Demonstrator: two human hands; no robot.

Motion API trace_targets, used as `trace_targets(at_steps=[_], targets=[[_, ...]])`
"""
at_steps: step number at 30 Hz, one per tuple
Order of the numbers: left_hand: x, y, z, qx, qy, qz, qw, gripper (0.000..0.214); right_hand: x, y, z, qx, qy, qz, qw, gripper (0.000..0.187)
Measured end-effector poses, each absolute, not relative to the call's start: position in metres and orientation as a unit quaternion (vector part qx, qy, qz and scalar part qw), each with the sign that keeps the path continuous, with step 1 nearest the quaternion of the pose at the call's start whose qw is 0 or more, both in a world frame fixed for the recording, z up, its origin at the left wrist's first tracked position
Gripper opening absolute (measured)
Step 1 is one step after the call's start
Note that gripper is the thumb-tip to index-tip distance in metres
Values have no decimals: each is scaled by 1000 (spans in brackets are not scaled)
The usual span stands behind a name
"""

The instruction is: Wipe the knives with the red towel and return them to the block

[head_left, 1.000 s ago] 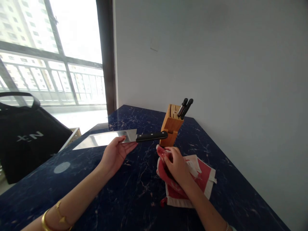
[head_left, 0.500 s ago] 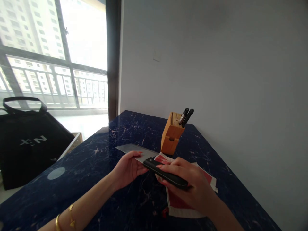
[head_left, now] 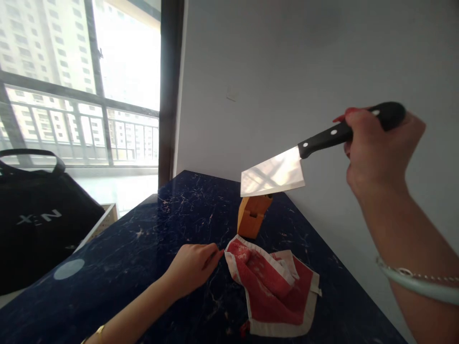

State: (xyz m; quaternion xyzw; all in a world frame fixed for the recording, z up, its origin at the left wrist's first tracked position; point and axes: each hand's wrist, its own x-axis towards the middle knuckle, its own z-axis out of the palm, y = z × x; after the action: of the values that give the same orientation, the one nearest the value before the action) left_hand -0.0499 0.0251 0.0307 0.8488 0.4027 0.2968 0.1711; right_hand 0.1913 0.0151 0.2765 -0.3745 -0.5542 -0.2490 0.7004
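My right hand (head_left: 382,143) is raised at the right, wrapped around the black riveted handle of a cleaver (head_left: 272,173). Its broad, shiny blade points left and slightly down, in front of the top of a wooden knife block (head_left: 253,215). Low over the table, my left hand (head_left: 195,268) is closed, its fingertips at the left corner of a red cloth (head_left: 276,291) with a white border. The fingertips seem to pinch that corner, though their undersides are hidden. The cloth lies crumpled and partly folded before the block. Knives in the block are hidden behind the blade.
The dark blue marbled table (head_left: 201,200) narrows toward the back and runs along a grey wall (head_left: 304,71) on the right. A black bag (head_left: 46,224) stands left of the table, near a large window (head_left: 125,71). A pale round spot (head_left: 69,269) marks the left tabletop.
My right hand has lifted the cleaver up and to the right, off the cloth. My left hand has let go of the blade and turned palm down, its fingertips now at the cloth.
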Motion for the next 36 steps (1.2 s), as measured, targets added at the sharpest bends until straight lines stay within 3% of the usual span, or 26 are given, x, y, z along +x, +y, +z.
trace_targets(at_steps=[3, 11, 22, 30, 36], targets=[[-49, 22, 28, 878, 408, 238, 74, 40, 203, 31, 306, -368, -581, -310, 657, 19], [-47, 25, 24, 887, 411, 203, 45, 42, 208, 63, 353, -420, -572, -369, 600, 16], [-47, 25, 22, 890, 406, 202, 51, 42, 171, 72, 332, -557, -569, -339, 501, 37], [-46, 24, 20, 893, 404, 193, 51, 44, 153, 88, 343, -625, -585, -278, 436, 37], [-47, 24, 20, 892, 403, 199, 38, 45, 152, 119, 308, -693, -577, -234, 363, 26]])
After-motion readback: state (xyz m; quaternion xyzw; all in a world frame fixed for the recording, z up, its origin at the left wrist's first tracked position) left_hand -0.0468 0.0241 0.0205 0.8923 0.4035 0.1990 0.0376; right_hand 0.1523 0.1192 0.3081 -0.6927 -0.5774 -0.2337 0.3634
